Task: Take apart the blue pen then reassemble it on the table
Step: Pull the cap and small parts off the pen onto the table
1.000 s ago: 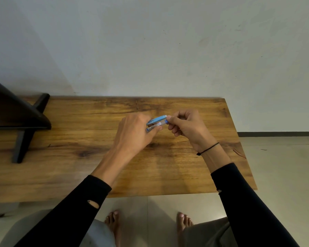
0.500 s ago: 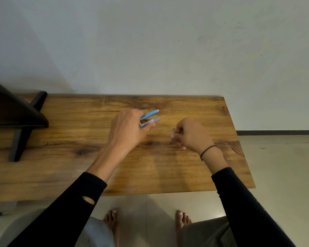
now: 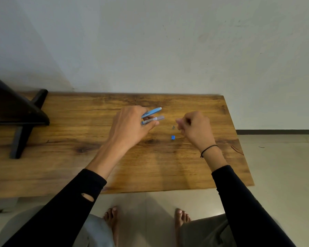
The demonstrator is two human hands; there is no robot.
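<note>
- The left hand (image 3: 130, 127) is closed around two long parts of the blue pen: a light blue cap (image 3: 152, 111) and, just below it, a greyish see-through barrel (image 3: 153, 119) with a printed label. Both stick out of the fingers toward 2 o'clock, held above the table (image 3: 64, 168).
- The right hand (image 3: 196, 128) hovers loosely curled, fingertips drawn together; I cannot tell whether it pinches anything.
- Two loose bits lie on the wood just left of that hand: a small blue end plug (image 3: 172, 137) and, at its 12 o'clock, a tiny dark piece (image 3: 173, 127), too small to name.
- The pen parts look light, stiff plastic, smooth and likely a bit slippery. The barrel is best taken near its middle, over the label, so that both ends stay free for fitting.
- The small bits want a fingertip pinch; I'd judge they would skid or roll at a nudge, and the dark one is easy to lose against the grain.
- The table's right edge runs off at 3 o'clock, near the right wrist; anything flicked that way drops to the tiled floor (image 3: 278, 166).
- A dark stand (image 3: 16, 113) sits far out at 9 o'clock, well apart.
- The wood between and below the hands, toward 6 o'clock, is bare, giving good room to lay parts down.
</note>
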